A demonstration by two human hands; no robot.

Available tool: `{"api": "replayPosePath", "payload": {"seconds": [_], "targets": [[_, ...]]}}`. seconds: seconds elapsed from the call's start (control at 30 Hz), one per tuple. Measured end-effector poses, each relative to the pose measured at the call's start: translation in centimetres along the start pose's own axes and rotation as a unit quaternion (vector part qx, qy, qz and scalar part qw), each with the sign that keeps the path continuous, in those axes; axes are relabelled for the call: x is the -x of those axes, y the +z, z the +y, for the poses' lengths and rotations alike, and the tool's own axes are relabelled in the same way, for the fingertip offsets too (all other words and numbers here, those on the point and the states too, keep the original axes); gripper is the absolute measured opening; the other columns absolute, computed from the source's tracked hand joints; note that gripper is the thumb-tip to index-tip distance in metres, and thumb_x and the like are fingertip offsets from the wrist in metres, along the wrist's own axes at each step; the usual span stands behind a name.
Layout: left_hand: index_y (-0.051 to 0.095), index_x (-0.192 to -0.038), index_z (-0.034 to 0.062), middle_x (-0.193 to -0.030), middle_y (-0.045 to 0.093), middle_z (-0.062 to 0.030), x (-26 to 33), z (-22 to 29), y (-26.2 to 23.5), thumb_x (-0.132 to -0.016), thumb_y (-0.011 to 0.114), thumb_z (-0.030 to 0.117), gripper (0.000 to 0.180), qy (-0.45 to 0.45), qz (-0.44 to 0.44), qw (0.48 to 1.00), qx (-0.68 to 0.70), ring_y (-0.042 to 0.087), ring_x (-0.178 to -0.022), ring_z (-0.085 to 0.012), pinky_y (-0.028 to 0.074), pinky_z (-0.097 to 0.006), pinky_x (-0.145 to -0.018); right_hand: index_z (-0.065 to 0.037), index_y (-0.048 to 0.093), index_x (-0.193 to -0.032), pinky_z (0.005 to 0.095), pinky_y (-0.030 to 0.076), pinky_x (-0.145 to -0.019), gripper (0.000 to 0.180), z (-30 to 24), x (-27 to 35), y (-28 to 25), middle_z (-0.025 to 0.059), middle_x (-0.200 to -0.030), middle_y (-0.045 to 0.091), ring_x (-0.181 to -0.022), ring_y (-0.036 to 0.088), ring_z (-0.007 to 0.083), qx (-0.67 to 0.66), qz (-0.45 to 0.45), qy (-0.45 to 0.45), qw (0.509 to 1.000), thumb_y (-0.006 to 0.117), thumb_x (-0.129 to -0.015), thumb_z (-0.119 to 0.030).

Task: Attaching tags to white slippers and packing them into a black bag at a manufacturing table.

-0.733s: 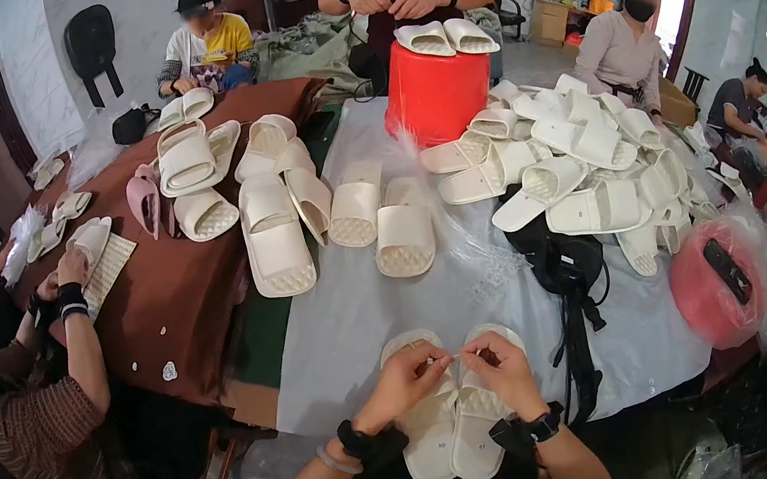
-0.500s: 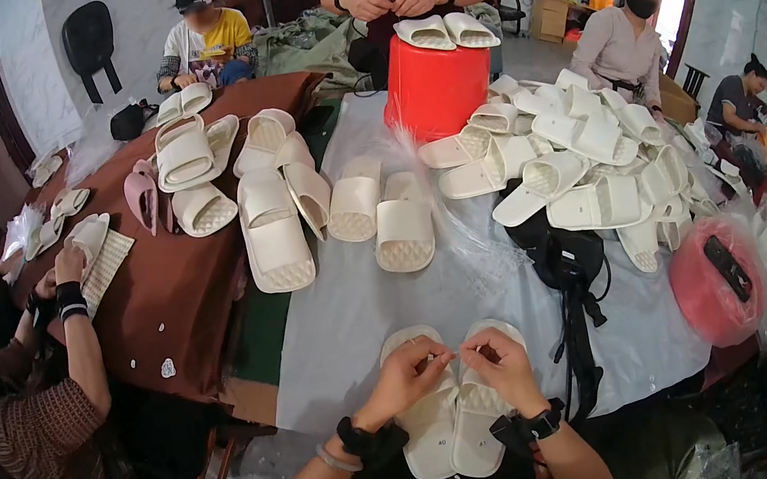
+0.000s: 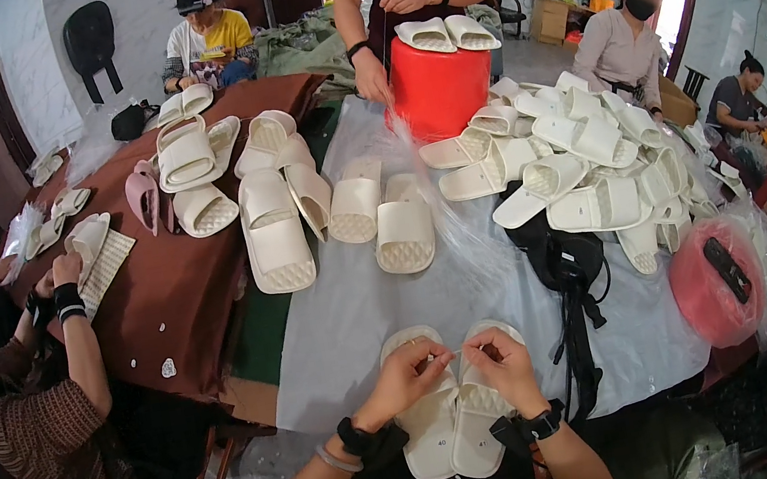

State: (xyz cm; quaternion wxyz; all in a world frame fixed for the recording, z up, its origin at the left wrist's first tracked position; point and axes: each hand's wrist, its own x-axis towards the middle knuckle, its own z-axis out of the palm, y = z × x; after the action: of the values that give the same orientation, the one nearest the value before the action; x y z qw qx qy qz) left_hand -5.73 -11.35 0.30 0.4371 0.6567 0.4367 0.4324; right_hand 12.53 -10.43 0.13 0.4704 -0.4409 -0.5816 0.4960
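A pair of cream slippers (image 3: 479, 429) lies side by side at the near edge of the table, soles partly showing. Over their straps my left hand (image 3: 412, 377) is closed in a pinch, thumb against forefinger. My right hand (image 3: 501, 368) pinches in the same way, its fingertips a small gap from the left ones. Whatever lies between the fingertips is too small to make out. Black bands circle both wrists. Beyond my hands stand two more cream slippers (image 3: 404, 236), and to their left a larger slipper (image 3: 278, 247) leans among others.
A heap of cream slippers (image 3: 587, 124) fills the right of the table, beside a red bucket (image 3: 441, 88) carrying a pair. A black bag (image 3: 565, 260) with straps and a pink plastic-wrapped bundle (image 3: 715, 280) lie nearer. Co-workers sit and stand around; a brown-covered table (image 3: 181, 304) is at left.
Across the table, a person has parted their hands and lowered one to the clear plastic strands beside the bucket. A hand at the lower right has shifted. My own hands stay nearly still.
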Motion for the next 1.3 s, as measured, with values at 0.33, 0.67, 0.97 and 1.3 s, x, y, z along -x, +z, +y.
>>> {"api": "replayPosePath", "payload": {"seconds": [0.33, 0.67, 0.97, 1.3], "targets": [[0.063, -0.089, 0.003, -0.07, 0.051, -0.0015, 0.06, -0.05, 0.15, -0.085, 0.06, 0.012, 0.01, 0.003, 0.003, 1.0, 0.0, 0.042, -0.057, -0.008, 0.035, -0.024, -0.052, -0.004, 0.062, -0.089, 0.0197, 0.042, -0.058, 0.01, -0.03, 0.26, -0.1, -0.0012, -0.075, 0.057, -0.064, 0.05, 0.0052, 0.029, -0.028, 0.012, 0.999, 0.064, -0.082, -0.01], [0.062, -0.089, 0.0025, -0.07, 0.051, -0.0013, 0.03, -0.43, 0.33, -0.084, 0.06, 0.011, 0.01, 0.023, 0.014, 1.0, 0.006, 0.042, -0.057, -0.0077, 0.035, -0.024, -0.052, -0.003, 0.063, -0.089, 0.0195, 0.041, -0.059, 0.011, 0.24, 0.05, -0.06, -0.0015, -0.076, 0.056, -0.063, 0.049, 0.0054, 0.027, -0.021, -0.011, 0.999, 0.064, -0.081, -0.01], [0.062, -0.089, 0.0019, -0.071, 0.051, -0.0018, 0.02, -0.06, 0.15, -0.084, 0.061, 0.012, 0.011, -0.001, 0.011, 1.0, 0.015, 0.043, -0.057, -0.0085, 0.036, -0.024, -0.052, -0.003, 0.063, -0.089, 0.0191, 0.041, -0.058, 0.011, 0.08, 0.12, 0.03, -0.0013, -0.075, 0.056, -0.063, 0.049, 0.005, -0.002, -0.005, 0.016, 1.0, 0.064, -0.081, -0.01], [0.062, -0.089, 0.0026, -0.072, 0.051, -0.0005, 0.05, -0.51, 0.16, -0.086, 0.059, 0.013, 0.012, 0.003, 0.004, 1.0, -0.003, 0.042, -0.059, -0.0066, 0.035, -0.023, -0.053, -0.002, 0.062, -0.089, 0.0188, 0.041, -0.059, 0.011, -0.14, 0.09, 0.03, -0.0019, -0.076, 0.056, -0.063, 0.049, 0.0049, 0.012, -0.014, 0.018, 1.0, 0.064, -0.082, -0.011]]}}
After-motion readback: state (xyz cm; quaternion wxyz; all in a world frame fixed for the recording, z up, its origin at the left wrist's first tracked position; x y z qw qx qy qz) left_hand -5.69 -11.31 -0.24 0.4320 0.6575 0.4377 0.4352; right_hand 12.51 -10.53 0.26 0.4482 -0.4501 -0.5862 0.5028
